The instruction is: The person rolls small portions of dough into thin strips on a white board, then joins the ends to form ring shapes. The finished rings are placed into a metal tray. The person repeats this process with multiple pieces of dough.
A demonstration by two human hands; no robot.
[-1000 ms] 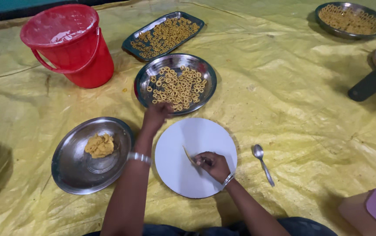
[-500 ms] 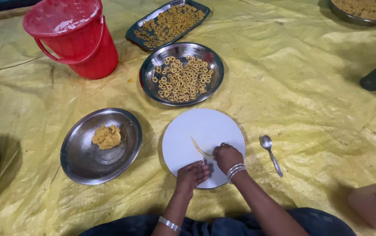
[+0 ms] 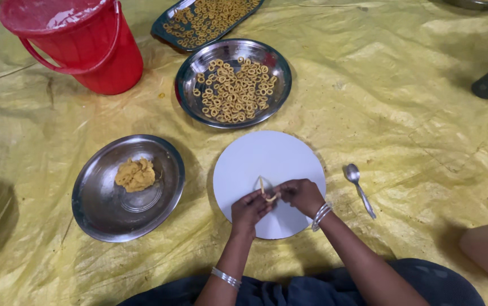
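My left hand (image 3: pixel 248 210) and my right hand (image 3: pixel 302 195) meet over the near half of a round white board (image 3: pixel 269 158). Between their fingertips they pinch a thin strip of yellow dough (image 3: pixel 264 189), bent into a loop. A steel plate (image 3: pixel 128 187) to the left holds a lump of yellow dough (image 3: pixel 135 174). Beyond the board a round steel plate (image 3: pixel 233 83) is filled with several small dough rings.
A red bucket (image 3: pixel 79 42) with a plastic-covered top stands at the far left. A rectangular tray (image 3: pixel 205 20) of dough rings lies at the top. A steel spoon (image 3: pixel 359 188) rests right of the board. All sits on a yellow plastic sheet (image 3: pixel 402 113).
My left hand came back from the plate of rings to the board and joined my right hand on the dough strip. The view has tilted nearer to the board.
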